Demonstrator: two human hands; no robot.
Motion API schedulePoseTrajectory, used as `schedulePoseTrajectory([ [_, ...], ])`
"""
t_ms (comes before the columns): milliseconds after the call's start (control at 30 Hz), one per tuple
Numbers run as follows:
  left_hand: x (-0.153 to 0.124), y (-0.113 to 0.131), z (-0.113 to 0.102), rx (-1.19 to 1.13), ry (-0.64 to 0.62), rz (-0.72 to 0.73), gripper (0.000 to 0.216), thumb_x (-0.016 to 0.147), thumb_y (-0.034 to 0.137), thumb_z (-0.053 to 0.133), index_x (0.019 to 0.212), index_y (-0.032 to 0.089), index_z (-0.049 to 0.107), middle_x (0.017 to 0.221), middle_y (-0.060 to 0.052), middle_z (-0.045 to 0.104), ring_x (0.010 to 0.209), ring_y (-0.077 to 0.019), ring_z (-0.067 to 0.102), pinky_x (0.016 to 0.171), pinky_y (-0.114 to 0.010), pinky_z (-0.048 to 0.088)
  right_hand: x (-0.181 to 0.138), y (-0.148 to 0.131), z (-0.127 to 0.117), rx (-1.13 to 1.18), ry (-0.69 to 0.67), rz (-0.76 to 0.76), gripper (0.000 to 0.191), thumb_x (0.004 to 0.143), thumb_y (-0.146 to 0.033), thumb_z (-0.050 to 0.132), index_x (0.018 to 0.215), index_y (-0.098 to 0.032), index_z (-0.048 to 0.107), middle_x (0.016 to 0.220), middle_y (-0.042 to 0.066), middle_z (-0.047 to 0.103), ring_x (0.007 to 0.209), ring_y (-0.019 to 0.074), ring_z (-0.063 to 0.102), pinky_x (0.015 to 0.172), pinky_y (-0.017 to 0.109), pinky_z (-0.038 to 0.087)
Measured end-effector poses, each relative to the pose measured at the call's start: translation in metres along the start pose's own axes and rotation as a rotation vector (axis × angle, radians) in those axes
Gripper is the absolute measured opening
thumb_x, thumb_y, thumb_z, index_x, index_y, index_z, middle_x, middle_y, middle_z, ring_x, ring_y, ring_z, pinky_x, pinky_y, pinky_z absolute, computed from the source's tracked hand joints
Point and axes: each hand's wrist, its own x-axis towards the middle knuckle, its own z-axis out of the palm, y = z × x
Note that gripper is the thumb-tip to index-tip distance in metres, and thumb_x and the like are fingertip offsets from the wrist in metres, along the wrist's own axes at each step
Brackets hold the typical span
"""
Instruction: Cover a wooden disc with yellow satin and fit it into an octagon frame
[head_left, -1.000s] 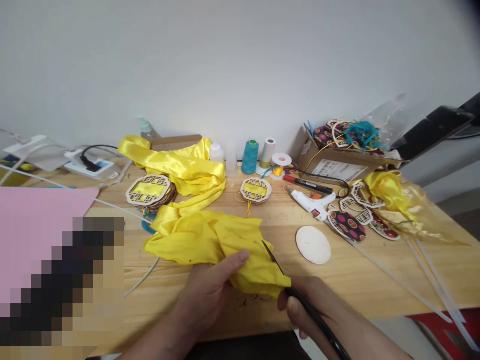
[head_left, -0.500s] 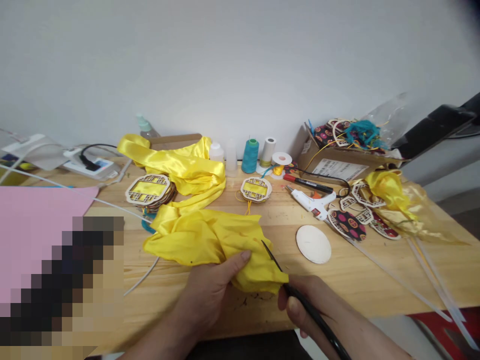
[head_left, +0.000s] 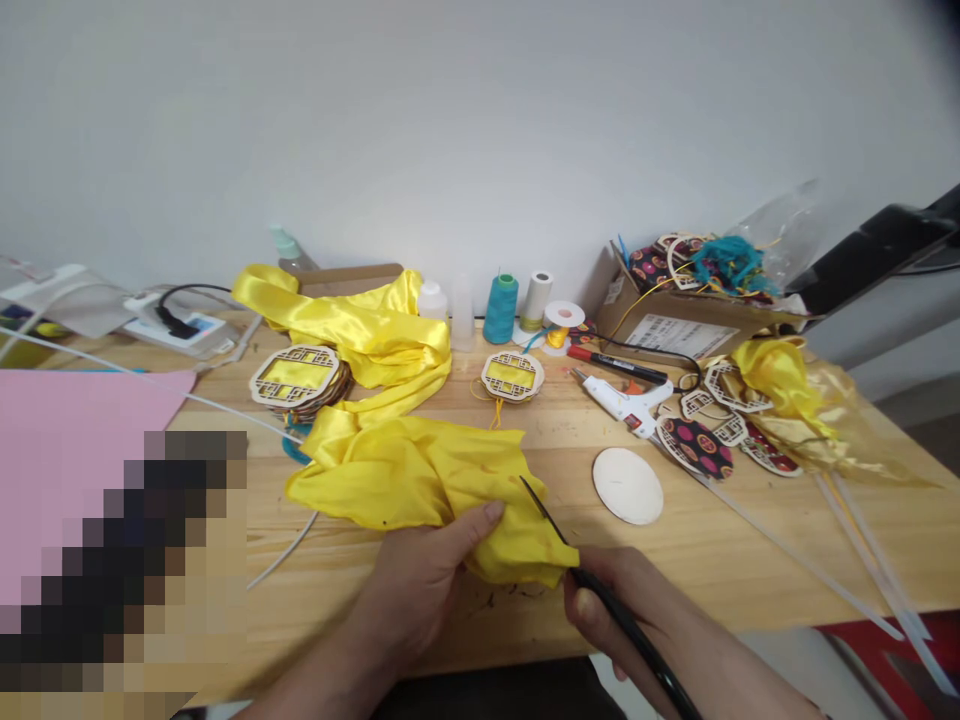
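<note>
Yellow satin cloth [head_left: 375, 465] trails from the back left of the table to the front middle. My left hand [head_left: 427, 570] is closed on its near part, thumb on top and the other fingers hidden underneath. In my right hand [head_left: 615, 600] is a pair of black-handled scissors [head_left: 637, 640]. One dark, thin blade lies over the cloth's right side, pointing up and left; the other blade is hidden beneath the fabric. A corner of the cloth rests against my right fingers. Just right of the cloth lies a white oval disc [head_left: 628, 487].
A stack of fretwork wooden plaques [head_left: 296, 378] stands at left, a single plaque [head_left: 512, 377] at centre. Behind are a teal thread cone [head_left: 501, 310] and bottles. On the right lie a white glue gun [head_left: 628, 402], a marker [head_left: 619, 366], and a full cardboard box [head_left: 675, 325].
The hands, cloth and scissors stay almost in place. My right hand's fingers have shifted slightly around the scissors' handles.
</note>
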Motion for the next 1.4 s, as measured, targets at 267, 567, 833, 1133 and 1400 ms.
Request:
schedulePoseTrajectory([
  [267,0.002,-0.001,-0.001,0.021,0.038,0.016,0.042,0.062,0.018,0.079,0.103,0.017,0.071,0.095,-0.007,0.077,0.104,-0.0288,0.065,0.093,-0.039,0.050,0.002,0.012,0.008,-0.010,0.016,0.052,0.045,0.089,-0.057,0.040,0.077,-0.016,0.053,0.067,-0.001,0.047,0.053,0.0086,0.039,0.046,0.022,0.025],
  [567,0.002,0.000,-0.001,0.045,0.110,0.054,0.041,0.058,0.020,0.082,0.097,0.016,0.072,0.094,-0.008,0.077,0.104,-0.0300,0.065,0.096,-0.041,0.048,0.007,0.016,0.009,0.160,-0.045,0.023,0.033,0.085,-0.044,0.057,0.070,-0.016,0.047,0.063,-0.005,0.033,0.057,0.0081,0.029,0.049,0.021,0.023],
  [833,0.002,-0.001,-0.004,0.102,0.147,0.121,0.035,0.062,0.015,0.079,0.096,0.021,0.071,0.094,-0.004,0.077,0.113,-0.0260,0.060,0.102,-0.039,0.042,0.008,0.020,0.011,0.268,-0.101,0.002,0.032,0.082,-0.044,0.060,0.070,-0.015,0.050,0.061,-0.005,0.031,0.056,0.0073,0.025,0.046,0.021,0.019],
  [1133,0.000,0.002,-0.001,0.154,0.183,0.109,0.040,0.061,0.018,0.081,0.099,0.020,0.071,0.096,-0.005,0.076,0.108,-0.0275,0.063,0.100,-0.040,0.044,0.002,0.021,0.010,0.033,-0.031,-0.027,0.022,0.087,-0.035,0.053,0.075,-0.016,0.052,0.067,-0.004,0.045,0.060,0.0086,0.035,0.048,0.019,0.025],
  [1400,-0.004,0.001,-0.001,0.245,0.136,0.119,0.046,0.061,0.026,0.082,0.105,0.019,0.069,0.102,-0.008,0.075,0.113,-0.0299,0.059,0.099,-0.042,0.045,0.000,0.019,0.009,-0.097,0.009,-0.053,0.022,0.085,-0.038,0.051,0.077,-0.017,0.053,0.068,-0.003,0.049,0.059,0.0096,0.037,0.050,0.020,0.030],
])
